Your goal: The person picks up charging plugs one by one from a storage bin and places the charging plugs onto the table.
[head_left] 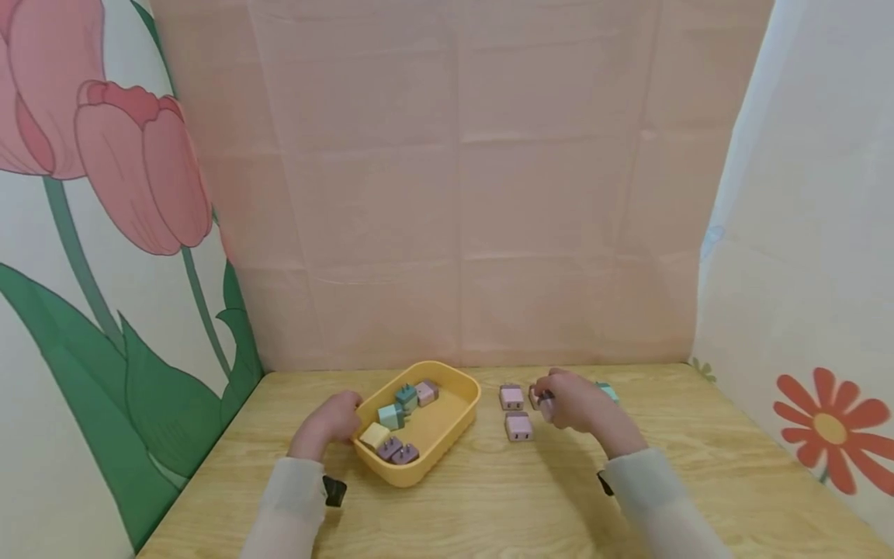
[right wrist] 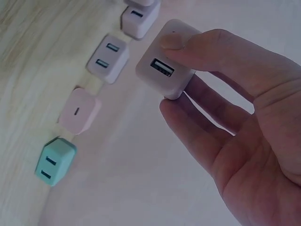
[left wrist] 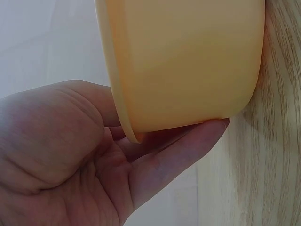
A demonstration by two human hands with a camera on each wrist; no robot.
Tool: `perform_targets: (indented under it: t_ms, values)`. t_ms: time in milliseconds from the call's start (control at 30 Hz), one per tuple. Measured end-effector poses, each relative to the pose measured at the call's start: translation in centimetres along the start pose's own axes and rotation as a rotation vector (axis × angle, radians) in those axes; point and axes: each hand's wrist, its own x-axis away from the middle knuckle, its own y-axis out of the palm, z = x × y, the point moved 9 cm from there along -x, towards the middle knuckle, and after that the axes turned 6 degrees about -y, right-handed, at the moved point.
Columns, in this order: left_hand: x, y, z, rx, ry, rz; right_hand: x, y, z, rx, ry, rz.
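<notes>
My left hand [head_left: 334,418] grips the near-left side of a yellow plastic bin [head_left: 454,380], its wall between thumb and fingers in the left wrist view. Several USB charger plugs lie in the bin, among them a teal one [head_left: 406,397], a mint one [head_left: 390,418], a cream one [head_left: 375,435] and a purple one [head_left: 405,454]. Over the table on the right, my right hand [head_left: 576,400] pinches a pale lilac USB charger [right wrist: 148,73] between thumb and fingers. One USB port on the held charger faces the right wrist camera; the thumb covers part of that face.
Two lilac chargers [head_left: 512,397] stand between the bin and my right hand. A row on the table includes a two-port lilac charger [right wrist: 108,59], a pink charger [right wrist: 79,111] and a mint charger [right wrist: 55,161]. A pink cloth wall [head_left: 454,233] stands behind the wooden table [head_left: 447,512].
</notes>
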Motion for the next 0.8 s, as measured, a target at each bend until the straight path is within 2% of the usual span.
perform_targets:
  t_ms: [233, 400, 633, 800]
  values:
    - [-0.1, 0.1, -0.4, -0.031, -0.053, -0.012, -0.4, 0.7, 1.6, -0.002, 0.036, -0.044]
    - [-0.2, 0.1, -0.2, -0.031, -0.034, -0.019, -0.5, 1.0, 2.2, 0.021, 0.048, -0.057]
    - [-0.2, 0.1, -0.1, -0.045, -0.013, -0.011, -0.7, 2.0, 2.8, -0.005, 0.056, -0.073]
    - [-0.3, 0.2, -0.2, -0.043, -0.019, -0.012, -0.7, 2.6, 2.9, -0.012, 0.059, -0.082]
